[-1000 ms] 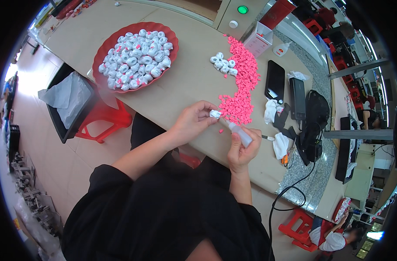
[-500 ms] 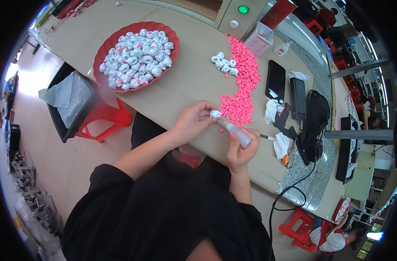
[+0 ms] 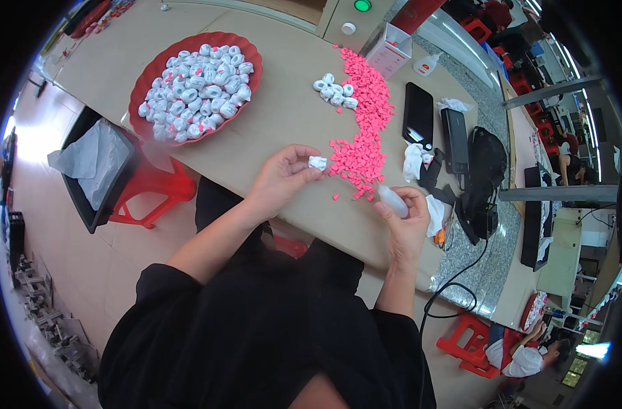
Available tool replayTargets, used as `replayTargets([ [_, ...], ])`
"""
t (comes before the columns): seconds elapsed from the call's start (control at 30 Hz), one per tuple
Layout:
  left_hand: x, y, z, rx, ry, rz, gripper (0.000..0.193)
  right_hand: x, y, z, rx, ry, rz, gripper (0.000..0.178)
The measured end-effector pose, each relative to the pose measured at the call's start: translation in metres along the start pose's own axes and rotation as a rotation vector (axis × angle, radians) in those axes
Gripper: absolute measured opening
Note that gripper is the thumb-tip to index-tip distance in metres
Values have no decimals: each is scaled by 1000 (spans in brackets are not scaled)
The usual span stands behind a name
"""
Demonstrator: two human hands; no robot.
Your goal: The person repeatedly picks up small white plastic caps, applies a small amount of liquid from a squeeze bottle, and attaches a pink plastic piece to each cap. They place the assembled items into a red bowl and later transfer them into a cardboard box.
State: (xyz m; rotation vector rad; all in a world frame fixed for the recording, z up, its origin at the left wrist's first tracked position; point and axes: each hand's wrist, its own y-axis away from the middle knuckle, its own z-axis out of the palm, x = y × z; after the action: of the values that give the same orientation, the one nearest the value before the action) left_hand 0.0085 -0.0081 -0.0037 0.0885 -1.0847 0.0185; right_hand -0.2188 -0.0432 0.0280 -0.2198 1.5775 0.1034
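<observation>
Starting at the far left, passing a dark bin (image 3: 93,163) lined with white plastic and a red stool (image 3: 154,187) beside the table edge. Moving on to a red tray (image 3: 144,95) heaped with small white wrapped pieces, well apart from both hands.

Reaching the left hand (image 3: 284,177): pinching a single white piece (image 3: 318,162) between thumb and fingertips, closed on it, holding it just above the tan table (image 3: 284,102) at the near edge of the pink pellet pile (image 3: 365,136). Noting a small cluster of white pieces (image 3: 335,92) lying at the far end of that pile.

Coming to the right hand (image 3: 406,225): curling shut around a small clear bottle (image 3: 391,200), nozzle slanting up and left. Having been joined half a second ago, with the nozzle against the white piece, now drawing apart, with pink pellets showing in the gap between them. Judging contact between bottle and piece to be over for this piece.

Ending at the right with a black phone (image 3: 418,114) lying flat beyond the pile.
</observation>
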Motion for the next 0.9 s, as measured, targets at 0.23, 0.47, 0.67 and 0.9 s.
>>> replayTargets([
  [0.23, 3, -1, -5, 13, 204, -3, 28, -6, -12, 20, -353, 495, -245, 27],
  [0.47, 5, -2, -5, 18, 245, -21, 29, 3, -19, 32, -444, 916, -504, 15],
  [0.67, 2, -1, -4, -3, 177, 16, 28, 3, -14, 34, -370, 835, -472, 11],
  [0.9, 1, 4, 12, -188, -9, -62, 30, 5, 10, 38, -118, 32, 46, 9],
])
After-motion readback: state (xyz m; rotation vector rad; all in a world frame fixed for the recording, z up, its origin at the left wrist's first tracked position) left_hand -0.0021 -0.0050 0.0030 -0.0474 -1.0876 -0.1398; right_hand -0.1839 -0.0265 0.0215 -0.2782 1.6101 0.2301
